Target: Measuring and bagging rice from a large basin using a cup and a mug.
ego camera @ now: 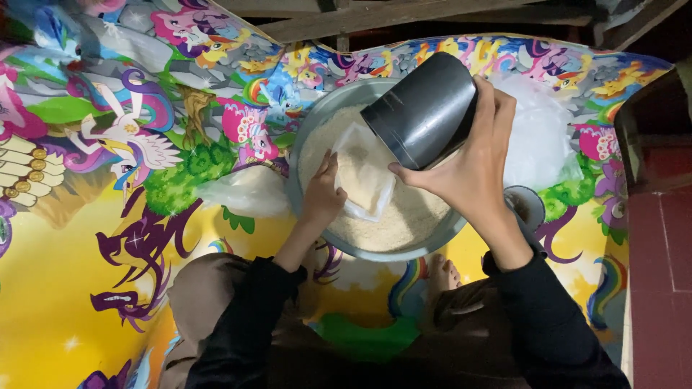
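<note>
Over the basin point(310, 137) of pale grain, at its left edge, my left hand point(322, 194) reaches in from the near side, fingers closed on the near edge of a small clear plastic bag point(364, 176) and pinching it so the mouth faces up and away from me. That bag lies flat on the grain point(404, 216), its long axis running from my left fingers up toward the far right, and I can see it already has grain inside. Directly to the right of the bag, and a little above it, my right hand point(472, 162) is wrapped around a dark grey cylindrical can point(425, 108), thumb underneath and fingers over the far side, clamped firmly. I hold the can tilted, its open mouth angled down and left, hanging just over the upper end of the bag; its long axis lines up roughly with the bag's. So the right hand is the one above the bag's mouth, the left the one touching it. My right wrist is bent up, forearm coming in from lower right in a black sleeve point(548, 317). Farther right, a heap of clear plastic bags point(540, 137) rests on the colourful cartoon-printed mat point(86, 252).
</note>
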